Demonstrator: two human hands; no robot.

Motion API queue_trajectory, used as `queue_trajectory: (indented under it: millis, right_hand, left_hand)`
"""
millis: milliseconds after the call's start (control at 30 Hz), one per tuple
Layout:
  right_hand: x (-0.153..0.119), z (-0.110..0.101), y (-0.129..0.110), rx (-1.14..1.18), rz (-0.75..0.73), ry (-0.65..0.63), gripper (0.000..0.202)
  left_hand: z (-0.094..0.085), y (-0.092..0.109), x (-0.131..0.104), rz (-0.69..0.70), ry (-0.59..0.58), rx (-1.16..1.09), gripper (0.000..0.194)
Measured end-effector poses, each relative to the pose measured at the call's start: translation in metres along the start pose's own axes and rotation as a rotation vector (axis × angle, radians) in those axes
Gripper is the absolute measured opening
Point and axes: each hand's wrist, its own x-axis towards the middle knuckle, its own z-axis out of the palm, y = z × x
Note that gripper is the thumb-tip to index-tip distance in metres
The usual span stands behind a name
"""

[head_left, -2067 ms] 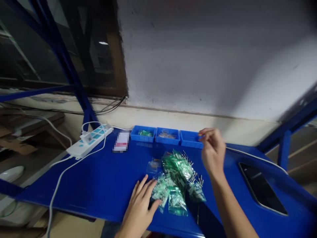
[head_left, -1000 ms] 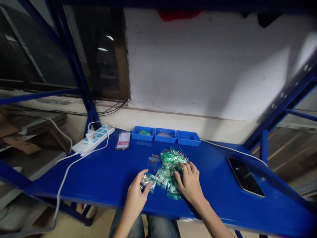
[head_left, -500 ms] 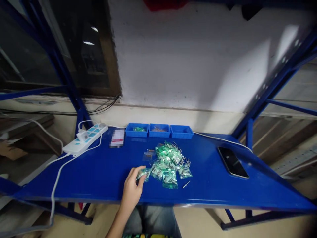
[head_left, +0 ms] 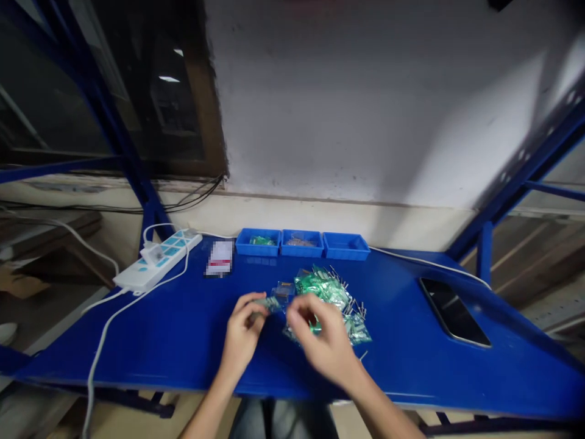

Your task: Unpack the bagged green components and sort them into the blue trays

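My left hand (head_left: 244, 326) pinches a small green and clear packet (head_left: 269, 303) above the blue table. To its right, my right hand (head_left: 323, 335) hovers over the front of a pile of green packets (head_left: 322, 286) with thin metal pins sticking out; its fingers are curled and blurred, so anything between them cannot be made out. A small clear bag (head_left: 284, 291) with a brown piece lies behind and between the hands. A loose pin (head_left: 363, 355) lies right of my right wrist.
Three blue trays stand along the back: left (head_left: 258, 242) with green packets, middle (head_left: 301, 244) with small brownish items, right (head_left: 346, 246). A white power strip (head_left: 158, 262) and a pixelated card (head_left: 220, 258) are left, a black phone (head_left: 454, 311) right, on the blue table (head_left: 183, 341).
My right hand has come into view over the pile. My left hand still holds its packet, now lifted slightly. The view has shifted a little.
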Motion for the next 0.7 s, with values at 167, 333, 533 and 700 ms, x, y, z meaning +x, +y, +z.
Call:
queue_trajectory:
  millis: [167, 333, 533, 700]
  right_hand:
    - [0.241, -0.018, -0.044, 0.423, 0.593, -0.125, 0.040]
    - [0.247, -0.018, -0.043, 0.501, 0.470, 0.012, 0.028]
    - [0.225, -0.022, -0.032, -0.006, 0.211, 0.140, 0.016]
    - [0.218, -0.010, -0.034, -0.129, 0.060, 0.061, 0.033]
  left_hand:
    - [0.015, 0.016, 0.067, 0.175, 0.015, -0.049, 0.017]
    - [0.034, 0.012, 0.105, 0.229, -0.213, -0.044, 0.018]
    - [0.035, -0.008, 0.098, -0.116, -0.302, -0.320, 0.021]
    - [0.035, -0.011, 0.095, -0.288, -0.222, -0.576, 0.034]
